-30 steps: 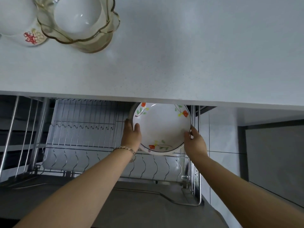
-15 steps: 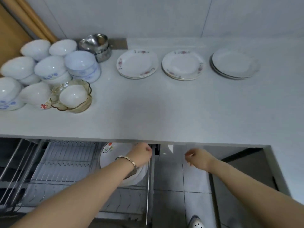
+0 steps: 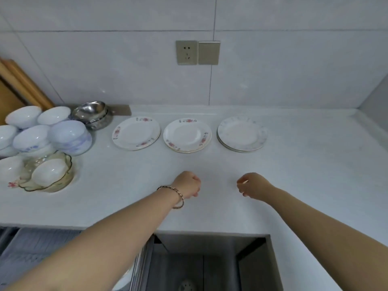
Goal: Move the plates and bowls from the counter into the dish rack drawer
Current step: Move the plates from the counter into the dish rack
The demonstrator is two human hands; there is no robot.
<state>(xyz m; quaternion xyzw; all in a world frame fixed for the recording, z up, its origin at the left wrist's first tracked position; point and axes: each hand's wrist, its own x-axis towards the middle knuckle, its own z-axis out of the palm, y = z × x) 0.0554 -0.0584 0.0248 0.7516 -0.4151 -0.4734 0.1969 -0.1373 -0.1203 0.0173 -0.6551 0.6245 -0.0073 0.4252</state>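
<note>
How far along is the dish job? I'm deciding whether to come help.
Barely started. One white plate's rim peeks from the wire dish rack drawer. Left hand and right hand hover empty above the white counter. Three stacks of white floral plates and the clustered white bowls remain.

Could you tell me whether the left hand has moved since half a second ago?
Yes. The left hand has come up from the drawer below the counter edge and now hovers above the countertop, empty.

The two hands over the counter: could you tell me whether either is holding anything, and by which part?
Nothing is held. The left hand and right hand hover empty above the counter, fingers loosely curled.
</note>
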